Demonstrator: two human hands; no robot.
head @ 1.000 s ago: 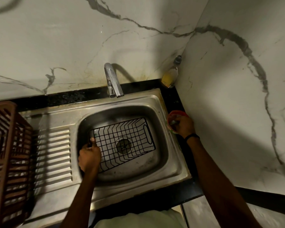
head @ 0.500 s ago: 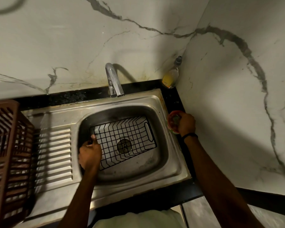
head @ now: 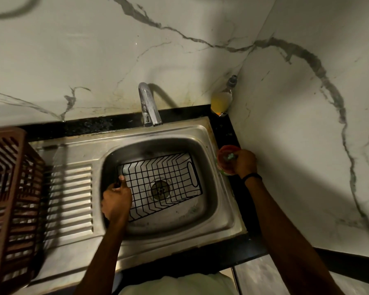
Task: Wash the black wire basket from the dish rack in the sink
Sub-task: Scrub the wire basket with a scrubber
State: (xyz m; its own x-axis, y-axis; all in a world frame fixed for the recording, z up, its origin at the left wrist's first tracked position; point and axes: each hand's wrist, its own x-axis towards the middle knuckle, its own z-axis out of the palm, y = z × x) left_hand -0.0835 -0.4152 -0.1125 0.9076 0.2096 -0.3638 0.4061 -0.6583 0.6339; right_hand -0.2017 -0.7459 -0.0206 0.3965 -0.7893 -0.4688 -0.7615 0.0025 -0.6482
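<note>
My left hand (head: 116, 201) grips the left rim of the black wire basket (head: 162, 184), which lies in the sink (head: 226, 209) basin over the drain. My right hand (head: 244, 163) is curled over a small red tub (head: 223, 153) on the black surface (head: 224, 128) right of the sink, pinching a greyish object (head: 229, 156) I cannot identify.

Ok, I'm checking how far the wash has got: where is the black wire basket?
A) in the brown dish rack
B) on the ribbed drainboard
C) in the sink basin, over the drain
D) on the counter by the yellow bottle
C: the black wire basket lies inside the sink, the drain shows through its mesh, and the left hand grips its left end.
</note>
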